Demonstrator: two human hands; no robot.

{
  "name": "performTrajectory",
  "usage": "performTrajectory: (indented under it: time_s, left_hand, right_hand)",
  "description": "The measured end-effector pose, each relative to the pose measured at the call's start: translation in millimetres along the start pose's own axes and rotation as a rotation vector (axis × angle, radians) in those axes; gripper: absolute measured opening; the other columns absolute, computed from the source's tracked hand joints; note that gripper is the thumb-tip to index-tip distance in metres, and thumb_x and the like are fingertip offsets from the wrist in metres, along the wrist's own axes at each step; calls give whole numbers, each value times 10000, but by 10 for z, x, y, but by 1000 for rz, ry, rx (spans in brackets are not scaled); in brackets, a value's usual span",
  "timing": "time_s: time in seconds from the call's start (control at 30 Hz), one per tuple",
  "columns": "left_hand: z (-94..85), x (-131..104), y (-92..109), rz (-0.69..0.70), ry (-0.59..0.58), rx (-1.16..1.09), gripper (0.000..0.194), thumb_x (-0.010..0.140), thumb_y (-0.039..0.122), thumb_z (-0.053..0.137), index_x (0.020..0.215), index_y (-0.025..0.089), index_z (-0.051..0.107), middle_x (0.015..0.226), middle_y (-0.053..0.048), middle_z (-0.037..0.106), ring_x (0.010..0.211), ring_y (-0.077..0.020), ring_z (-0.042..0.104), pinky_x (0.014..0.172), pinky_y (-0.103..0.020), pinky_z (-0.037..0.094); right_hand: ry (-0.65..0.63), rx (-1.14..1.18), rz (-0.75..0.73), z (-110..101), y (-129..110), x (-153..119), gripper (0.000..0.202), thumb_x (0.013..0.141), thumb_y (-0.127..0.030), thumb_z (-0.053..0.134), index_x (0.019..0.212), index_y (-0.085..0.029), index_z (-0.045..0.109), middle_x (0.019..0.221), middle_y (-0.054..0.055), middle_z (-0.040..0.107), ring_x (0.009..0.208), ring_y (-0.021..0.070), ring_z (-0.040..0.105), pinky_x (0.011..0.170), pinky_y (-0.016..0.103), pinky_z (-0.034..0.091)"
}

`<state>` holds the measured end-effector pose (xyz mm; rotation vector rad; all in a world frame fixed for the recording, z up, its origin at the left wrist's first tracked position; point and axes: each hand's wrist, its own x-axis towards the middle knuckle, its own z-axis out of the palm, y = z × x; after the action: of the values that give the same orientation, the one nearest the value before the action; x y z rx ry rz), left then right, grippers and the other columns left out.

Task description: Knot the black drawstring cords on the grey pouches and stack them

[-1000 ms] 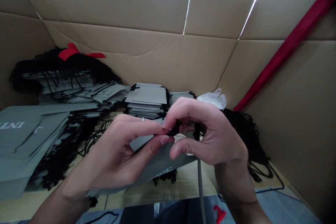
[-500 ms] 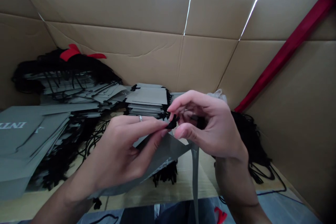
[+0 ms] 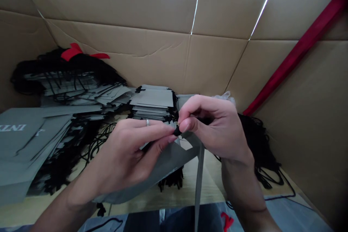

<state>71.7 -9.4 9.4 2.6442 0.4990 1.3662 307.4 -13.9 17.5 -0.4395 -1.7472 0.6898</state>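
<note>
Where both hands meet: a small bunch of black cord (image 3: 177, 131) sits between the fingertips, taken here as the centre of the clock face, with 12 on the far side
Left hand (image 3: 130, 152): coming in from 8 o'clock, it pinches the cord between thumb and forefinger; a ring (image 3: 147, 122) shows on one finger
Right hand (image 3: 217, 127): at 3 o'clock, its thumb and forefinger are drawn together at the cord's upper side, closed on it as far as can be seen; its other fingers are curled and partly hidden
Grey bag (image 3: 168, 163): tilted under the hands, it spreads from the cord towards 7 o'clock, partly covered by the left hand
Grey strip (image 3: 198, 188): hangs towards 5 o'clock, past the edge of the table (image 3: 152, 199)
Black cord ends (image 3: 174, 179): show at 6 o'clock, just below the bag's lower edge
Neat stack (image 3: 152, 98): grey pieces edged with black at 11 o'clock
Lettered pile (image 3: 16, 148): large grey pieces at 9 o'clock, white letters on top
Red ribbon (image 3: 72, 52): lies on black cords at 10 o'clock
Black cord bundle (image 3: 255, 145): at 3 o'clock, beyond the right hand
Red band (image 3: 285, 65): slants across the cardboard wall (image 3: 141, 43) at 2 o'clock
</note>
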Motion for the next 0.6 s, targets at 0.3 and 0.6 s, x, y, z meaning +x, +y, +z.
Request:
performTrajectory:
  time_s: [0.3,0.6]
  left_hand:
    - [-14,70,11,-21,-87,-74,200,1119,106,637,969,212,716,779,48,765,612,-80,652,582,-199,482]
    - [-9,70,13,-81,-150,-117,181,1126,137,621,1003,211,731,787,52,724,640,-80,586,605,-210,452]
  right_hand:
    - [-120,-110,-109,-46,23,25,391,760,-330,1119,1016,-200,853,959,4,784,739,105,627,610,221,516]
    - [-131,-133,-88,-44,41,20,251,884,-151,1018,920,-174,772,894,-12,724,715,85,611,621,207,513]
